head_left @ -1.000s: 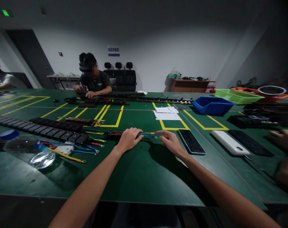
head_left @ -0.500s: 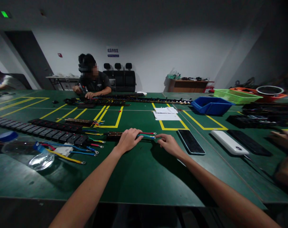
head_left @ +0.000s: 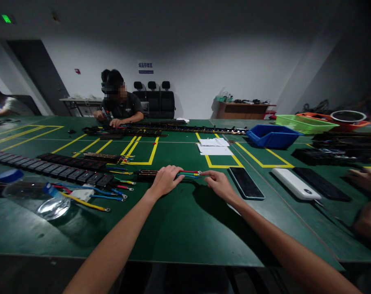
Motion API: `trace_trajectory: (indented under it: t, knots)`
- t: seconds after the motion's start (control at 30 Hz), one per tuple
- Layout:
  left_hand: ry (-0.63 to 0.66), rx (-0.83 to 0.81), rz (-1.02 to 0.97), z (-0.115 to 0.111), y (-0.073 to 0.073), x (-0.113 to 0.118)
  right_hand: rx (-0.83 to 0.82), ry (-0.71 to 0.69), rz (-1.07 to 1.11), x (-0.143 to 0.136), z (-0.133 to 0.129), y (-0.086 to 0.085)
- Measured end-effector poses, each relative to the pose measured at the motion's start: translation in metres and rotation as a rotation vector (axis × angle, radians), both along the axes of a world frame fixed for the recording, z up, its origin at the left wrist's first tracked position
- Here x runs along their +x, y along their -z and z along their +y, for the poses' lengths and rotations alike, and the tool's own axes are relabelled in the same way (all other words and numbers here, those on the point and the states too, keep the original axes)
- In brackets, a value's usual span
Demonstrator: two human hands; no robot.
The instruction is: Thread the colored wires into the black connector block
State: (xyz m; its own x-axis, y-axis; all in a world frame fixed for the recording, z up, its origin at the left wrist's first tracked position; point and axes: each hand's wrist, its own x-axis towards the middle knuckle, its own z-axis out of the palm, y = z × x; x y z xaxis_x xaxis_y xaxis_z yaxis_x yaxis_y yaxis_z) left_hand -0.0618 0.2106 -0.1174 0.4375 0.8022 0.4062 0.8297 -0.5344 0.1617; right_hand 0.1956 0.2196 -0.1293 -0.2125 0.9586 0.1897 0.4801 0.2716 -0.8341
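Aligning wires [head_left: 189, 173], I judge.
My left hand [head_left: 166, 179] clasps them; my right hand [head_left: 219, 184], unclenched, is at their tips; next likely needs a light touch.

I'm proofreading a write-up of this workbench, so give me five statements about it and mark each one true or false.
1. The left hand has its grip on coloured wires. True.
2. The right hand is holding the phone. False: the phone lies on the table, and the right index fingertip is at the wire ends.
3. White paper lies farther away than both of these hands. True.
4. The bottle has a red cap. False: the cap is blue.
5. The blue bin is left of the green bin in the picture. True.
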Motion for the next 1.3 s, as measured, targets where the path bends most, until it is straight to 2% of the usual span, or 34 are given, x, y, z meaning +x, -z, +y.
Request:
trace_trajectory:
  t: [0.2, 0.73, 1.0, 1.3]
  knots:
    - [-0.005, 0.012, 0.01, 0.0001, 0.0007, 0.0004, -0.021, -0.037, -0.104, 0.0, 0.0014, 0.0052]
    - [-0.001, -0.018, 0.006, -0.0016, -0.0034, 0.001, 0.041, -0.004, 0.021, 0.0011, -0.0021, -0.0025]
    - [0.0, -0.015, 0.004, -0.0012, -0.0028, 0.0009, -0.038, -0.036, -0.094, 0.0007, 0.0012, 0.0026]
    - [-0.007, -0.005, 0.015, -0.0009, -0.0025, 0.0008, -0.014, -0.023, -0.093, 0.0001, 0.0013, 0.0039]
